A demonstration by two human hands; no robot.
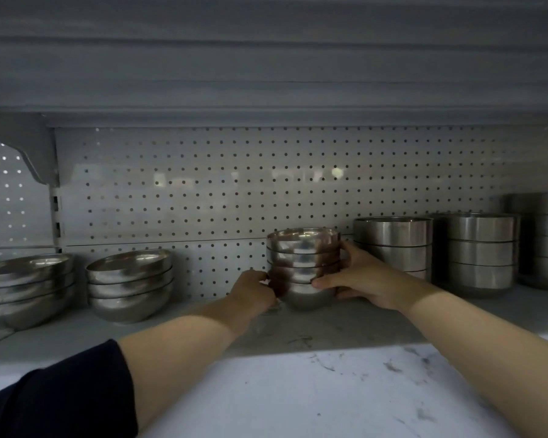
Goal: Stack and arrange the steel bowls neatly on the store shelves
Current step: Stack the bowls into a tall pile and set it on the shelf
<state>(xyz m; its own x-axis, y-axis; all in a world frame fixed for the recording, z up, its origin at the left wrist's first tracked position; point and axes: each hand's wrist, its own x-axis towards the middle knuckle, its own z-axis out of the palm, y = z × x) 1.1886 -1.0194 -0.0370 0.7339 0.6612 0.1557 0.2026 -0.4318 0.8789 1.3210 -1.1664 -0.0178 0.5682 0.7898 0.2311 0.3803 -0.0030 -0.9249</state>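
A grey metal store shelf fills the view, seen from just above its front edge. Its flat surface is pale and scuffed, with dark scratch marks near the front, where the light falls brightest. Behind it stands a back panel of pegboard, light grey and dotted with even rows of small round holes; faint soft reflections glow across its middle. At the left, a slotted upright carries an angled support bracket. Overhead, the underside of the upper shelf spans the whole width, dim and blurred. The lighting is cool and subdued.
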